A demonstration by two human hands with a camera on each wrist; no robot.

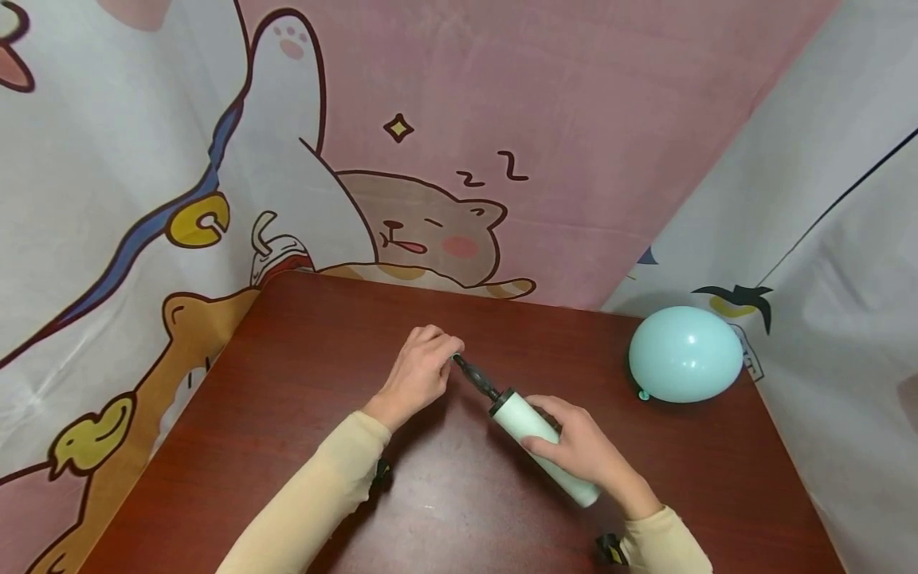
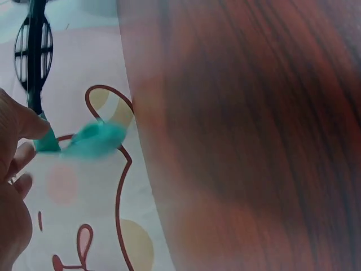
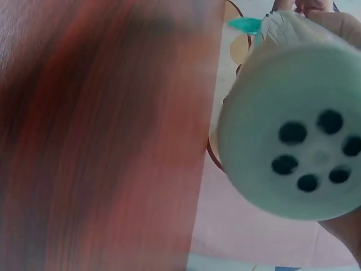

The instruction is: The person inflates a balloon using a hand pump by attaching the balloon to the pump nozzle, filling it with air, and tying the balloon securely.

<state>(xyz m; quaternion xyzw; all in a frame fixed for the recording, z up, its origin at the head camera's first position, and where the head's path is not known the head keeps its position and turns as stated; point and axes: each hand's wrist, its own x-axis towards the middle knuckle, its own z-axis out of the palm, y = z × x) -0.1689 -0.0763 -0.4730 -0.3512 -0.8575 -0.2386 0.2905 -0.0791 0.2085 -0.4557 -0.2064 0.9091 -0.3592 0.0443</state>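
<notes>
A balloon pump has a pale green barrel (image 1: 527,430) and a black ridged nozzle (image 1: 475,375) that points up and left. My right hand (image 1: 574,446) grips the barrel, thumb on one side and fingers round the other. Its flat end (image 3: 318,152), with a ring of several dark holes, fills much of the right wrist view. At the nozzle tip, my left hand (image 1: 416,375) pinches the neck of a limp teal balloon (image 2: 93,140). In the left wrist view the neck surrounds the tip, and the blurred body sticks out past the thumb.
An inflated light teal balloon (image 1: 684,355) with a knotted end lies at the back right of the brown wooden table (image 1: 301,351). Cartoon-printed cloth (image 1: 574,135) hangs behind the table and along both sides.
</notes>
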